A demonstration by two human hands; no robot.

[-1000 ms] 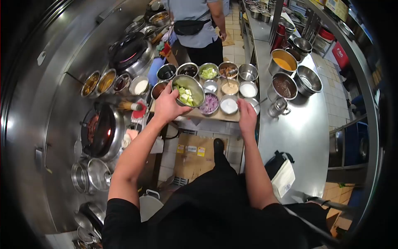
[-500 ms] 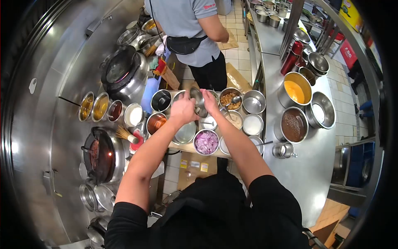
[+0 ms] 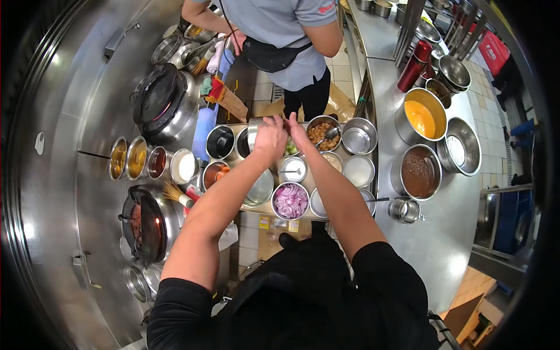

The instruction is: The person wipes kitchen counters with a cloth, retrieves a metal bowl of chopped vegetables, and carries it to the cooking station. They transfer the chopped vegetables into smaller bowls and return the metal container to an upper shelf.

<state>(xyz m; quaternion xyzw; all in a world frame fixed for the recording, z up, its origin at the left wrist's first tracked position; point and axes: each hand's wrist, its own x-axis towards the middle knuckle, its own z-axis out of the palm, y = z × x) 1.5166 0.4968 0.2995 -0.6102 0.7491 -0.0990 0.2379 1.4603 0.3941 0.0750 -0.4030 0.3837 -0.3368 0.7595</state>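
My left hand (image 3: 271,140) is closed over a metal pot (image 3: 254,129) tipped on its side above the ingredient tubs. At the pot's right end is my right hand (image 3: 298,135), its fingers stretched out; whether it touches the rim is hidden. Under and between the hands, a tub of chopped green vegetables (image 3: 290,148) partly shows. Nearer me are a tub of white contents (image 3: 293,170) with a spoon and a bowl of sliced red onion (image 3: 290,201). Right of my right hand sits a pot of brown chunks (image 3: 322,135) with a spoon.
A co-worker (image 3: 286,46) in a grey shirt stands just beyond the tubs. Woks (image 3: 146,221) and oil pots (image 3: 137,157) line the left side. On the right counter (image 3: 420,251) are an orange-liquid pot (image 3: 421,116) and a brown-sauce pot (image 3: 419,172).
The metal pot has moved left and turned onto its side, with my left hand on it. Green vegetables now show below. The co-worker has shifted, and one of their hands now rests at their waist.
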